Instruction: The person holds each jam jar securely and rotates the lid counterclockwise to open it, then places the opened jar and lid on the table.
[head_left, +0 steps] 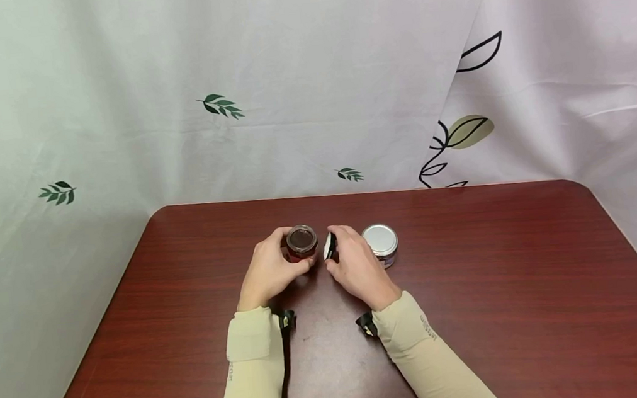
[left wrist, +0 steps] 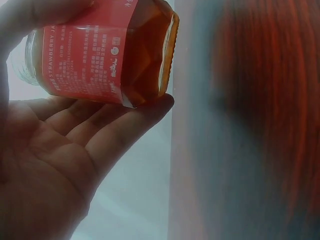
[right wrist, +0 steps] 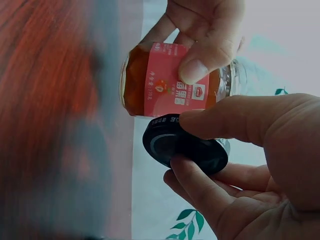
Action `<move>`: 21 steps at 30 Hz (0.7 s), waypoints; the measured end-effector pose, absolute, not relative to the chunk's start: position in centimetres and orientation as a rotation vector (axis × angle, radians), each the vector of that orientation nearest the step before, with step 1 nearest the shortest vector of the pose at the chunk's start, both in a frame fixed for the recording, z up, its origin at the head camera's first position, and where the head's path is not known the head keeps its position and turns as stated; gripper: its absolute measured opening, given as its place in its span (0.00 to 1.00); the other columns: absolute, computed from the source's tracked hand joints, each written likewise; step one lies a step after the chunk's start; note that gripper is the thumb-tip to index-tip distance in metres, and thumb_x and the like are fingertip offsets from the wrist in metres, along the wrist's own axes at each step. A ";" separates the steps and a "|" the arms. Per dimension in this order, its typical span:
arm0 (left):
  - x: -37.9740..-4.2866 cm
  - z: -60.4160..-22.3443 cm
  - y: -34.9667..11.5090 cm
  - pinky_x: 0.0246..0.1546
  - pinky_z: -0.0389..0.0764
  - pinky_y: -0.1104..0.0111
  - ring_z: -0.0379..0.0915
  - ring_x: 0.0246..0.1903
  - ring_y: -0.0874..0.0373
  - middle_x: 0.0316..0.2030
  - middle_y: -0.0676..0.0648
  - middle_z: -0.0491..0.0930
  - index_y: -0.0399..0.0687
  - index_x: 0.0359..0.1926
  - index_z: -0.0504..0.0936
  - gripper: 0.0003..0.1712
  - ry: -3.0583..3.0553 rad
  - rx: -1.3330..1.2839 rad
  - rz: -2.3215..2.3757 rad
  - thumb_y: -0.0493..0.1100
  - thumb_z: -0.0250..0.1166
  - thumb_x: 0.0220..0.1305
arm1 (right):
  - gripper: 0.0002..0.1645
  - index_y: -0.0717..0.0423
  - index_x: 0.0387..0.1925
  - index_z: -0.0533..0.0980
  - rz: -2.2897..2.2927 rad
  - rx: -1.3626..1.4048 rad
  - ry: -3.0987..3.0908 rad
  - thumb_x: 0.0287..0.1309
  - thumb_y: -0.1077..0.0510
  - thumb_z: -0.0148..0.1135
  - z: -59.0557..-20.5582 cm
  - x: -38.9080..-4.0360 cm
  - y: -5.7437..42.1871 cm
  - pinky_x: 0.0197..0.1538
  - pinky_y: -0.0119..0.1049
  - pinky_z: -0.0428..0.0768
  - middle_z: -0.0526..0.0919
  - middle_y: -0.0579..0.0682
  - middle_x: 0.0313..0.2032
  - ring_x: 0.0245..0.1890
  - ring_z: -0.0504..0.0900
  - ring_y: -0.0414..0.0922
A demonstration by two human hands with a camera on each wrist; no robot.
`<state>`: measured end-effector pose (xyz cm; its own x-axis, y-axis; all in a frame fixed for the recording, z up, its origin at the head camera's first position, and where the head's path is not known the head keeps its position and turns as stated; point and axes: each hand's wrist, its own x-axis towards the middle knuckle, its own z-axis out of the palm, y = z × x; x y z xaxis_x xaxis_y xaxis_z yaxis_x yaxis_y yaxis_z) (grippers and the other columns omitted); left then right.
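Grasps a strawberry jam jar [right wrist: 160, 97] in the left hand [head_left: 270, 267], roughly upright, with thumb on the near side and fingers bent round the far side. Pinches a black lid [right wrist: 187, 148] in the right hand [head_left: 360, 266] between thumb and fingers, tipped on edge just beside the jar; in the head view, apart from it by a narrow gap, pale inner face toward it. Shows no cap on the jar's mouth, only dark contents within the glass rim.

Looks like glass, so probably stiff, fairly weighty when filled, slick on the bare facets and breakable if dropped. Better held round the labelled body, clear of the uncovered mouth, and level against spills. Judge the lid light and rigid, best pinched by its rim.

Place the jar near the far edge of the surface [head_left: 487, 310], left of midway between the far corners. Impossible to tell contact or gap beneath its base. Just beyond the right hand, partly hidden by it: a round container [head_left: 380, 239] with a whitish top, also near the far edge. Past that edge, pale cloth [head_left: 294, 49] with leaf prints.
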<state>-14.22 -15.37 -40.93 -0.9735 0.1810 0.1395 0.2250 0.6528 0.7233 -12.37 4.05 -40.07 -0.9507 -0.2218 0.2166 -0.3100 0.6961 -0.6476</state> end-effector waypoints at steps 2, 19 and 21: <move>-14.2 -40.9 -15.4 0.41 0.79 0.60 0.80 0.37 0.56 0.42 0.46 0.84 0.40 0.58 0.77 0.36 -2.810 -0.341 -1.239 0.45 0.79 0.47 | 0.36 0.69 0.63 0.71 1.101 0.434 -2.793 0.51 0.68 0.72 -40.1 -12.4 3.9 0.59 0.46 0.76 0.77 0.63 0.59 0.55 0.79 0.55; -14.3 -41.1 -15.5 0.44 0.80 0.58 0.80 0.41 0.54 0.45 0.45 0.84 0.40 0.57 0.77 0.35 -2.838 -0.321 -1.221 0.45 0.78 0.49 | 0.36 0.70 0.62 0.72 1.086 0.374 -2.830 0.51 0.66 0.74 -41.0 -12.6 3.7 0.59 0.48 0.76 0.79 0.64 0.57 0.55 0.80 0.57; -14.3 -41.1 -15.5 0.44 0.80 0.58 0.80 0.41 0.54 0.45 0.45 0.84 0.40 0.57 0.77 0.35 -2.842 -0.320 -1.217 0.45 0.78 0.49 | 0.36 0.70 0.63 0.72 1.076 0.369 -2.843 0.52 0.66 0.74 -41.2 -12.7 3.7 0.59 0.48 0.76 0.78 0.64 0.57 0.56 0.79 0.57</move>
